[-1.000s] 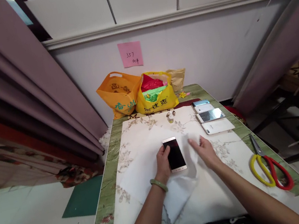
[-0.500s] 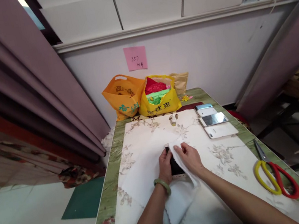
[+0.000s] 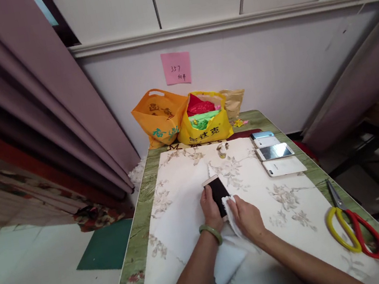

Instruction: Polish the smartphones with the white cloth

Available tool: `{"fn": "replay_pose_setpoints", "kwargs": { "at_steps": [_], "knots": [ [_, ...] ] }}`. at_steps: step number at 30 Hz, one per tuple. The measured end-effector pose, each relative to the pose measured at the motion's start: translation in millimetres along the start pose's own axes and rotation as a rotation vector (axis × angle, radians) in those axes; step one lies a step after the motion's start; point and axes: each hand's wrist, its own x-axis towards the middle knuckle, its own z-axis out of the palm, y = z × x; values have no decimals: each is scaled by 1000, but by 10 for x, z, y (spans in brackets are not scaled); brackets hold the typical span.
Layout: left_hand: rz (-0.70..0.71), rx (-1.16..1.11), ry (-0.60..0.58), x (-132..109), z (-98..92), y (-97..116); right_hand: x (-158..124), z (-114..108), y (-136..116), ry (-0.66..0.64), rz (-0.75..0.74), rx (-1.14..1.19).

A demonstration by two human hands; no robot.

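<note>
A white-framed smartphone (image 3: 219, 192) with a dark screen lies tilted over the middle of the floral sheet. My left hand (image 3: 210, 210) grips its left edge, fingers wrapped round the side, a green bangle on the wrist. Bunched in my right hand (image 3: 247, 219) is a white cloth (image 3: 229, 211), pressed against the phone's lower right edge. The rest of that cloth hangs below the hand. Another white cloth piece (image 3: 229, 262) with a zigzag edge lies under my wrists.
Several phones (image 3: 284, 166) lie in a column at the right. Large scissors (image 3: 350, 223) with yellow and red handles rest at the right edge. An orange bag (image 3: 161, 117) and a yellow bag (image 3: 209, 131) stand at the back, near a small bottle (image 3: 221, 151).
The cloth has come off the upper screen and moved down to the phone's lower right side with my right hand. The phone has turned from upright to tilted, in my left hand.
</note>
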Motion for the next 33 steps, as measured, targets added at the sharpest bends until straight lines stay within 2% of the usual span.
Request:
{"fn": "replay_pose_setpoints", "kwargs": {
  "at_steps": [4, 11, 15, 20, 24, 28, 30, 33],
  "knots": [
    [31, 23, -2, 39, -25, -6, -59, 6, 35, -31, -9, -27],
    [144, 234, -281, 31, -77, 24, 395, -82, -31, -12, 42, 34],
    [183, 291, -357, -4, -72, 37, 614, -138, -19, 53, 54, 55],
    [190, 364, -427, -45, -53, 62, 673, -115, 79, 124, 52, 200],
    [179, 432, -512, -74, -50, 128, 685, -44, 200, 257, 207, 440],
    [60, 378, -607, -71, -72, 193, 699, -6, 328, 358, 371, 525],
    [-14, 304, -599, -49, -83, 190, 671, 5, 360, 388, 435, 563],
    [-60, 113, -445, 2, -86, 146, 591, 24, 339, 394, 450, 647]
  ]
}}
